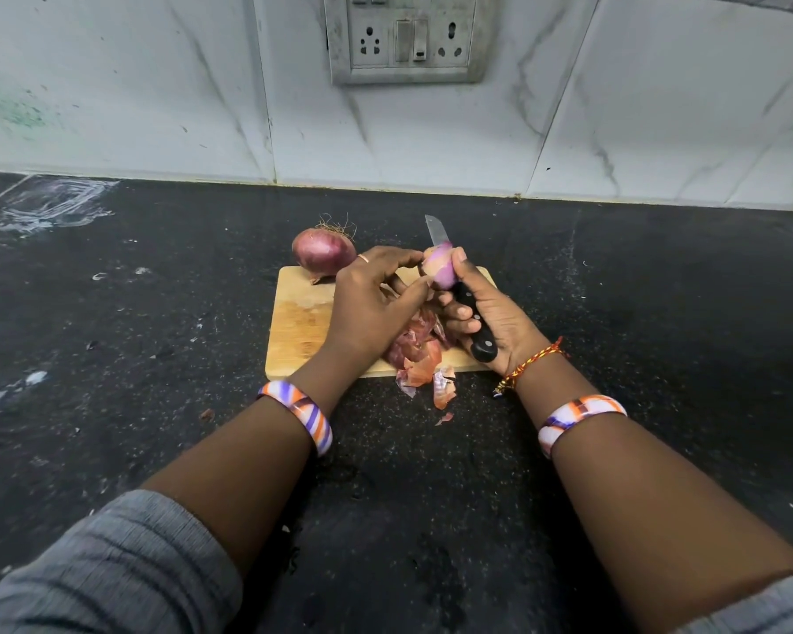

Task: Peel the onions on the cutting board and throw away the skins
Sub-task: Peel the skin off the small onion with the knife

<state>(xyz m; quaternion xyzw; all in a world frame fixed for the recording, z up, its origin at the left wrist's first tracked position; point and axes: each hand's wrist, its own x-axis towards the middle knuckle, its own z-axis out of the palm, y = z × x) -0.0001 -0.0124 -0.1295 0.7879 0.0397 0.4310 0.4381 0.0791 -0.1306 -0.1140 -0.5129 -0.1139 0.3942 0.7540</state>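
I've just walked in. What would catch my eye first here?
Two hands meet over a wooden cutting board: the left hand and right hand share a half-peeled onion, the right also gripping a knife. Torn skins pile at the board's near edge; an unpeeled onion waits behind.

— What do we see worn on the arms?
— Grey ribbed sleeves [124,565] at the lower corners, and a white, orange and purple striped bangle [299,416] on each wrist.
— Anything more?
— We spot a red-and-yellow thread [529,362] on the right wrist and a thin ring [363,258] mid-frame.
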